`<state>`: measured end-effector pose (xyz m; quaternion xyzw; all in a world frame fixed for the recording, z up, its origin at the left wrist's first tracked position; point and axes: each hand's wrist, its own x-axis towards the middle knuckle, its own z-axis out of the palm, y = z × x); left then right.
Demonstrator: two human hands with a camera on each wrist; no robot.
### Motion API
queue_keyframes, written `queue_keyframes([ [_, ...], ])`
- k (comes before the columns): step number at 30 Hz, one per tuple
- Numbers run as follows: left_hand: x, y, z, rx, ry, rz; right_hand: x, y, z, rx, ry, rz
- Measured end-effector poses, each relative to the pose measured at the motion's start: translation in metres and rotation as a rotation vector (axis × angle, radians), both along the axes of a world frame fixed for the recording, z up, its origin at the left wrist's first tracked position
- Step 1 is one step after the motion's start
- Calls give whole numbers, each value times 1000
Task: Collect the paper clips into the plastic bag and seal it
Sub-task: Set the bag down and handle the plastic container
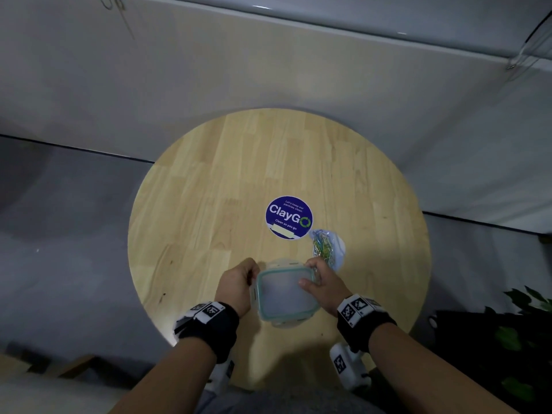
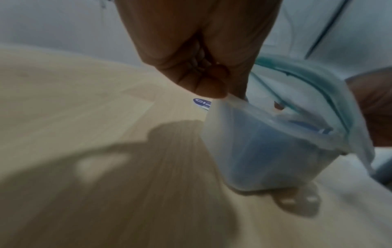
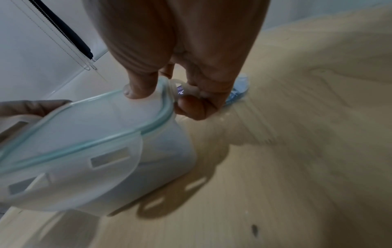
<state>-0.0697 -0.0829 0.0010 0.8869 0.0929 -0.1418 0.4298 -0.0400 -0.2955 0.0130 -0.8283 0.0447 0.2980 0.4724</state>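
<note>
A clear plastic bag [image 1: 337,251] with several coloured paper clips [image 1: 322,249] inside lies on the round wooden table [image 1: 209,204], just beyond my right hand; part of the bag [image 3: 240,90] shows behind my fingers. In front of me stands a translucent lidded container [image 1: 283,294] with a teal seal. My left hand [image 1: 239,279] pinches a side flap of the container [image 2: 265,151] between its fingertips [image 2: 212,90]. My right hand [image 1: 322,282] has its thumb on the lid [image 3: 95,120] and its fingers curled round a corner latch [image 3: 180,87]. The lid stands tilted above the rim.
A blue round ClayGo sticker [image 1: 289,218] lies mid-table, just behind the bag. A green plant [image 1: 522,324] stands off the table's right edge. Grey wall and blind cords [image 3: 63,36] rise behind the table. Bare wood stretches left and far.
</note>
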Motion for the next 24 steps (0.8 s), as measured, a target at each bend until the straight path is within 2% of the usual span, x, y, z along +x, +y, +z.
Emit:
queue_keyframes([
  [3,-7,2,-8,-61,17,83,0,1,-2,-40,-20,-19],
  [7,-7,8,-3,-87,40,6,2,4,-6,-55,-14,-32],
  [10,-6,11,3,-117,107,17,3,5,-6,-70,-27,-45],
  [12,-7,9,5,-250,176,159,3,6,-5,-70,-23,-39],
  [14,-10,5,10,-456,244,378,3,6,-6,-70,-21,-33],
  [16,-13,4,14,-562,283,502,4,6,-6,-68,-15,-35],
  [21,-15,3,10,-440,252,353,7,5,-6,-106,-6,-37],
  [24,-13,4,8,-343,258,369,8,4,-6,-114,32,-58],
])
